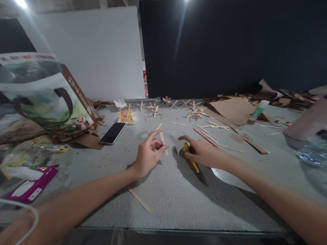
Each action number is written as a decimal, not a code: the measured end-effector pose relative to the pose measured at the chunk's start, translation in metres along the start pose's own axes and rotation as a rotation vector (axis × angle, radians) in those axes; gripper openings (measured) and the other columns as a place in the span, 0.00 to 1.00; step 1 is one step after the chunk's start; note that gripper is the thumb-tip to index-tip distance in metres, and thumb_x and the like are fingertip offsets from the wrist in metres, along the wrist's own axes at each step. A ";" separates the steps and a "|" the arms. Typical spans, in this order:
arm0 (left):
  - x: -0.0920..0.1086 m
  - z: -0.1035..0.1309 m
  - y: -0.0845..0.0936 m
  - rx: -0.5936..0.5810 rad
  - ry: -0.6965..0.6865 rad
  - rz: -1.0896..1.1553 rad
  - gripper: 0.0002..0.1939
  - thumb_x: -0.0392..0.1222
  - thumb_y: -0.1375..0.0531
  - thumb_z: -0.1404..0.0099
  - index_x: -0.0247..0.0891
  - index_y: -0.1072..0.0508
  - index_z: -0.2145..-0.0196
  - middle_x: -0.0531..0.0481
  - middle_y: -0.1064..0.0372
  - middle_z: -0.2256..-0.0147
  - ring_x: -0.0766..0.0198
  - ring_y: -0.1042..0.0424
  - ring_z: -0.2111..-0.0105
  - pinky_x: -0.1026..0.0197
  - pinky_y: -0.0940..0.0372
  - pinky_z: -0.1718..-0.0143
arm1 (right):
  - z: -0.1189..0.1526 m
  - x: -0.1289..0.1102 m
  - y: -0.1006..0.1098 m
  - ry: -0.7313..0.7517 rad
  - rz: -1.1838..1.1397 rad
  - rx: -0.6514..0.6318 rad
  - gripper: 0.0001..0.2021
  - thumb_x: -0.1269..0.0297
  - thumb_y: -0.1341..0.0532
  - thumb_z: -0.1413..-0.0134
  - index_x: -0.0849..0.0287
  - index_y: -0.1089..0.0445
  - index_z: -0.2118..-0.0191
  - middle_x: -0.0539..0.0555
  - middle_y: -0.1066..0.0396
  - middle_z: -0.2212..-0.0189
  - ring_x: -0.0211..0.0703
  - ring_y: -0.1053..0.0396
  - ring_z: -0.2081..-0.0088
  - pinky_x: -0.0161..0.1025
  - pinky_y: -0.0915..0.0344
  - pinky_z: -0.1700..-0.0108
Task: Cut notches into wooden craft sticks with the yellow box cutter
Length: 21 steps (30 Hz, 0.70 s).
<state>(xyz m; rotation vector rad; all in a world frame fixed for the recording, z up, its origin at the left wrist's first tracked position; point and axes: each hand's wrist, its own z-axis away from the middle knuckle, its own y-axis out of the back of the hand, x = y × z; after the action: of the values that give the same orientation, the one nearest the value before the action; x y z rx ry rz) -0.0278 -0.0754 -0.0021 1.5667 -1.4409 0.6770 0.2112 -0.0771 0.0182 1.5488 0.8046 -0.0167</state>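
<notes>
My left hand (151,149) is at the middle of the table, with thumb and index finger around a thin wooden craft stick (162,138). The far end of the stick points away from me, and it looks to be lying on or just above the tabletop. To the right, my right hand (201,151) grips a yellow and black utility knife (195,165) in a curled grasp, its index finger stretched toward the left hand. The knife slants down toward me; I cannot tell whether its blade is out. Another flat craft stick (140,200) lies near my left forearm.
Farther back lie several crossed stick pieces (194,114), a red striped pencil (205,136) and cardboard (229,107). A glue stick (259,110) stands at right. On the left are a phone (112,133), a large printed bag (46,100) and a purple device (32,185).
</notes>
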 end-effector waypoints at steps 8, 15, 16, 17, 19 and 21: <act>-0.007 -0.004 0.002 0.053 0.080 0.045 0.23 0.47 0.31 0.39 0.36 0.27 0.49 0.50 0.22 0.69 0.62 0.22 0.67 0.61 0.28 0.62 | -0.014 0.012 0.004 -0.228 -0.800 0.187 0.19 0.54 0.46 0.35 0.57 0.33 0.45 0.50 0.30 0.73 0.42 0.29 0.75 0.39 0.35 0.72; -0.018 -0.009 0.003 0.116 0.120 0.102 0.16 0.50 0.30 0.41 0.36 0.20 0.61 0.43 0.18 0.63 0.57 0.20 0.63 0.57 0.26 0.59 | -0.020 0.036 -0.013 -0.066 -0.452 0.284 0.20 0.65 0.42 0.48 0.56 0.37 0.48 0.53 0.27 0.65 0.45 0.27 0.68 0.43 0.30 0.63; -0.018 -0.009 0.003 0.113 0.124 0.098 0.15 0.51 0.31 0.41 0.36 0.20 0.62 0.43 0.18 0.63 0.57 0.20 0.63 0.57 0.26 0.60 | -0.020 0.039 -0.015 -0.056 -0.345 0.314 0.21 0.66 0.41 0.49 0.56 0.38 0.48 0.53 0.27 0.64 0.45 0.28 0.68 0.43 0.30 0.62; -0.017 -0.009 0.003 0.109 0.130 0.092 0.15 0.51 0.31 0.40 0.37 0.20 0.64 0.44 0.18 0.64 0.58 0.20 0.65 0.57 0.27 0.62 | -0.020 0.040 -0.015 -0.069 -0.267 0.334 0.21 0.65 0.39 0.49 0.56 0.38 0.48 0.54 0.27 0.64 0.45 0.28 0.68 0.43 0.30 0.63; -0.016 -0.008 0.003 0.099 0.145 0.095 0.16 0.53 0.31 0.40 0.37 0.22 0.66 0.46 0.20 0.68 0.61 0.22 0.70 0.60 0.28 0.67 | -0.020 0.042 -0.015 -0.126 -0.196 0.352 0.21 0.63 0.37 0.48 0.55 0.39 0.48 0.53 0.27 0.65 0.47 0.28 0.69 0.43 0.31 0.64; -0.013 -0.008 0.003 0.078 0.173 0.134 0.18 0.56 0.32 0.39 0.37 0.24 0.66 0.48 0.22 0.71 0.64 0.24 0.75 0.62 0.30 0.72 | -0.020 0.042 -0.013 -0.164 -0.190 0.375 0.20 0.61 0.37 0.46 0.53 0.40 0.49 0.53 0.27 0.67 0.49 0.27 0.70 0.45 0.31 0.64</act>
<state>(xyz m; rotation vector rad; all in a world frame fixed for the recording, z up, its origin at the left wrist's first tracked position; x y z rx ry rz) -0.0322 -0.0619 -0.0088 1.4405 -1.4125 0.9351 0.2273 -0.0404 -0.0094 1.7876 0.8470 -0.4509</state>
